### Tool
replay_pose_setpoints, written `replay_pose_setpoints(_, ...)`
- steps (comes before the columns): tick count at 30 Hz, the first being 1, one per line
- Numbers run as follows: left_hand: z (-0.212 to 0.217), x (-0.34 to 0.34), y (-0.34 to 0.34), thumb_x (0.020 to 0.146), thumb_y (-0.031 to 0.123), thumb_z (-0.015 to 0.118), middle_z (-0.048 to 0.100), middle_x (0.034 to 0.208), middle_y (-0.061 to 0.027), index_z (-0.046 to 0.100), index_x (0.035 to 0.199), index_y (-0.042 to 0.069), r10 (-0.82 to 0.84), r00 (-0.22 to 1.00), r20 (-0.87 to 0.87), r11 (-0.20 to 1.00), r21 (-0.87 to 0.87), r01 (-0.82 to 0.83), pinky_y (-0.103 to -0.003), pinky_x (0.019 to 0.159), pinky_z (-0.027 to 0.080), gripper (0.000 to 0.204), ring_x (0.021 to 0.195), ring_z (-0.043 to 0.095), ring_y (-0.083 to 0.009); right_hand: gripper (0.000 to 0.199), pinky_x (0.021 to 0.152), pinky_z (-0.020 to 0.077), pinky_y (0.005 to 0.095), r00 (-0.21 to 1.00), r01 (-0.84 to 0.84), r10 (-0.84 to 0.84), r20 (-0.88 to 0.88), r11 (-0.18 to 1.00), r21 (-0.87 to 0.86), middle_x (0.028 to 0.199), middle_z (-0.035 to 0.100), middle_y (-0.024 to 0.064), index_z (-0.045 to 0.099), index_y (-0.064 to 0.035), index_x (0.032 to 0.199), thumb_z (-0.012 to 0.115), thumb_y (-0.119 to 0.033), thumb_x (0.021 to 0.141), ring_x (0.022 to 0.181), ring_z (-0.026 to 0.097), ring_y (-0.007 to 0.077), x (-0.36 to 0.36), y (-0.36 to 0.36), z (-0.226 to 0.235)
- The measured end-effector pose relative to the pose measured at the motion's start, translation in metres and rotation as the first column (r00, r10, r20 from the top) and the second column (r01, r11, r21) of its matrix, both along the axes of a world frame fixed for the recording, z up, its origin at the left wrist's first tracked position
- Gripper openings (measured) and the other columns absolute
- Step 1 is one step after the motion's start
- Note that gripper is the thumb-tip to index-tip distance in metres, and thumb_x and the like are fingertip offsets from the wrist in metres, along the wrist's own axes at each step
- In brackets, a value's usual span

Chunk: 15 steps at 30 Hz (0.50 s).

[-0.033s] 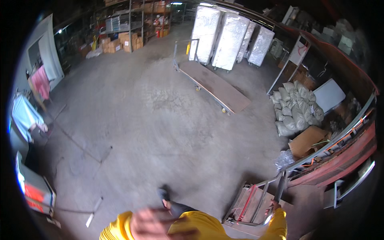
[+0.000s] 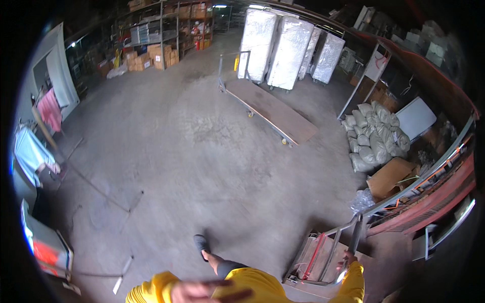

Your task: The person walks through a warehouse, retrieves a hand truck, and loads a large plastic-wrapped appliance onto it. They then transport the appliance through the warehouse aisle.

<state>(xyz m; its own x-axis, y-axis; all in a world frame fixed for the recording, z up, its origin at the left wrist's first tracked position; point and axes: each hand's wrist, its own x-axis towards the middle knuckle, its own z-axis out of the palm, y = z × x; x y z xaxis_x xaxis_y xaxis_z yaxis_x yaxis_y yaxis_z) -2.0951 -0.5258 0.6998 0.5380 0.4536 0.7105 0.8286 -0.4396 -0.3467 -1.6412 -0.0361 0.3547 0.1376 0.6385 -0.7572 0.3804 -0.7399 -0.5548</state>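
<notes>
4 wrapped pallets [image 2: 289, 46], 1 long flat cart [image 2: 273, 111], 1 hand truck [image 2: 323, 255]

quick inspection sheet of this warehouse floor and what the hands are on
surface: bare grey concrete floor, dusty
job's things: metal hand cart at lower right
clutter: pile of pale sacks, cardboard box, long flat trolley
grippers: right hand at the cart's handle, grip unclear; left hand blurred, holds nothing visible
cables: nothing seen
surroundings: wrapped tall racks, shelves of boxes, hanging clothes

A metal hand cart [image 2: 323, 257] with a red-framed flat deck stands on the concrete floor at the lower right. Its grey tubular handle [image 2: 353, 237] rises upright, with the right hand [image 2: 348, 258] gripping it near the top.
</notes>
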Motion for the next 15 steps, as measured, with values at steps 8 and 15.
replay_pose_setpoints(8,0.063,-0.294,0.004,0.091,0.028,0.039,0.07,0.106,-0.0096,0.068,0.092,0.001,-0.16,0.894,0.419,0.93,-0.239,0.278,-0.043,0.084,0.048,0.04,0.104,0.064,-0.0288,0.075,0.083,0.0519,0.0489,0.704,-0.414,-0.03,0.71,0.794,0.445,0.104,0.064,0.0238,0.042,-0.0045,0.131,0.073,-0.031,0.067,0.094,0.064,0.0412,-0.337,-0.037,-0.027)
replay_pose_setpoints(15,0.075,-0.541,-0.009,0.086,0.017,0.052,0.069,0.1,-0.012,0.068,0.086,0.0,-0.267,0.714,0.647,0.857,-0.18,0.483,-0.044,0.08,0.048,0.024,0.098,0.065,-0.0325,0.075,0.092,0.0483,0.048,0.652,-0.505,-0.036,0.757,0.724,0.47,0.122,0.055,0.0254,0.032,-0.0044,0.138,0.066,-0.026,0.075,0.107,0.058,0.0417,-0.664,-0.064,0.043)
